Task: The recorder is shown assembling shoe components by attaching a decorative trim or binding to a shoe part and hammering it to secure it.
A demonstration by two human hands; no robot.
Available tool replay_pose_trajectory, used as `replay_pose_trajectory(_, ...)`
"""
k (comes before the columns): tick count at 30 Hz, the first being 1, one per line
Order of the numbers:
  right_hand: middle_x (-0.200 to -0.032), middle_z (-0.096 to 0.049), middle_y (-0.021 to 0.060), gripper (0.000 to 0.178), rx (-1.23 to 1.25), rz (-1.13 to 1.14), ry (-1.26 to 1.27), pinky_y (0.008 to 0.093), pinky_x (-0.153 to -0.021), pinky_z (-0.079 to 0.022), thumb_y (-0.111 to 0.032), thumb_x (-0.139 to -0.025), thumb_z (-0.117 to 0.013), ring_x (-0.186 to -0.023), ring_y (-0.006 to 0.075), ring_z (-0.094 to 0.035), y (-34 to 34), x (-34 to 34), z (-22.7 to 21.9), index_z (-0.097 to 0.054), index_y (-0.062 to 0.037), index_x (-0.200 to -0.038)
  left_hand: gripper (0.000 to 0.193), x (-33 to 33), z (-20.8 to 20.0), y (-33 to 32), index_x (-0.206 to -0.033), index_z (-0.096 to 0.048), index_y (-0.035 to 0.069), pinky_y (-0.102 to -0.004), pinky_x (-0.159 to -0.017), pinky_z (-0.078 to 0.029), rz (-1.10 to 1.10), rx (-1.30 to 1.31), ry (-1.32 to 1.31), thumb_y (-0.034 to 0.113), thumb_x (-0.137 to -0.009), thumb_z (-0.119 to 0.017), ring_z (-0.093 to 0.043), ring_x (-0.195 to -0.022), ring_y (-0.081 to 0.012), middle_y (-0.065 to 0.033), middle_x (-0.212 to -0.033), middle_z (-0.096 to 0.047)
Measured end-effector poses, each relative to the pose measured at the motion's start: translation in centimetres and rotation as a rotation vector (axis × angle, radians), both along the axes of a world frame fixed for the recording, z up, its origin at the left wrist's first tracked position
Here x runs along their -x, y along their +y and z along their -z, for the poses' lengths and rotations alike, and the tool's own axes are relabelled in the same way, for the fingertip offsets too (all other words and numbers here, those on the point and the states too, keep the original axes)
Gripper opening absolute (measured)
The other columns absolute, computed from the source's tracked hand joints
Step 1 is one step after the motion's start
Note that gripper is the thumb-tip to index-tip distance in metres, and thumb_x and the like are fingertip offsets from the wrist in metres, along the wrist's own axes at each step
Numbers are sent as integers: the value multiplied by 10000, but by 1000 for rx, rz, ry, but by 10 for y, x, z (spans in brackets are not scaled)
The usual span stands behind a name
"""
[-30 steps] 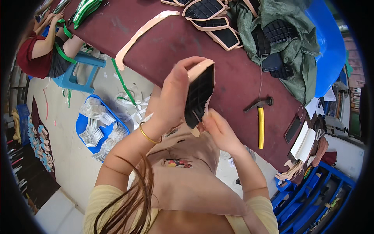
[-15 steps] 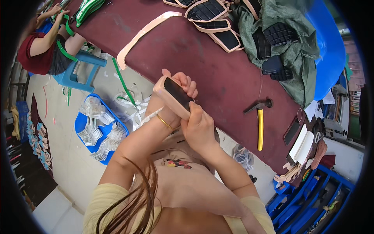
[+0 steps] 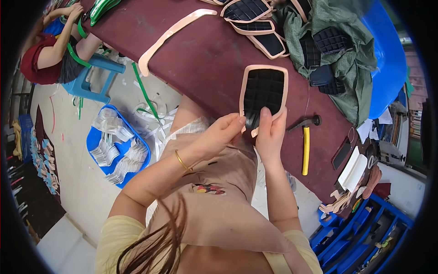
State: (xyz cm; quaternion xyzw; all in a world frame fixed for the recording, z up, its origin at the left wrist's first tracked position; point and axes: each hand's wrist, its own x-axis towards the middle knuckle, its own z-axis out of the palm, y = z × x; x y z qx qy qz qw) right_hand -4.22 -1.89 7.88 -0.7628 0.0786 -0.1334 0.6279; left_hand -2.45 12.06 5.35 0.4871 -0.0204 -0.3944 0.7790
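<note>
My right hand [image 3: 270,136] holds a black gridded pad [image 3: 263,89] over the table's front edge, its thumb lying on the black face. A pale pink strip [image 3: 284,77] runs round the pad's rim, and its ends stand loose at the near side. My left hand [image 3: 222,133] is closed in a pinch at the near left corner, by the strip's end; exactly what the fingertips grip is partly hidden. A hammer with a yellow handle [image 3: 305,150] lies on the table to the right of my right hand.
On the maroon table [image 3: 200,64] lie a loose curved pink strip [image 3: 173,34], several edged pads [image 3: 248,11], a green cloth sack [image 3: 351,68] with black pads and a phone [image 3: 341,154]. A blue basket [image 3: 145,160] of white pieces stands left. Another person [image 3: 48,55] sits far left.
The pad has moved away from me and to the right, and turned so its black face shows. My left hand has come from its far side to its near left corner.
</note>
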Motion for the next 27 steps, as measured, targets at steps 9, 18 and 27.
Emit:
replay_pose_trajectory(9,-1034,-583,47,265,-623,-11,143,227,-710,-489,-142,-972,-434,-845,78,-578,-16,-2,11,-432,-27,-1211,374,-16,10,22,-1217,-480,76,-242,-843,-433,31,-119,-230,114,-868,-609,-509,-933,-89,2,-1040,-532)
replay_pose_trajectory(18,-974,-633,103,474,148,-99,353,316,-744,-478,-394,-996,-325,-877,181,-605,-21,-19,69,-550,5,-1116,315,-59,33,-35,-1212,-483,20,-241,-851,-441,-467,12,-226,229,-984,-422,-535,-949,-85,-41,-1050,-579)
replay_pose_trajectory(27,-1037,-572,57,370,122,-28,188,350,-813,-456,-307,-994,-389,-916,188,-555,-42,-30,79,-543,3,-1125,273,-70,49,-31,-1147,-532,1,-250,-849,-449,-218,-45,-395,192,-960,-472,-548,-951,-93,-40,-1058,-598)
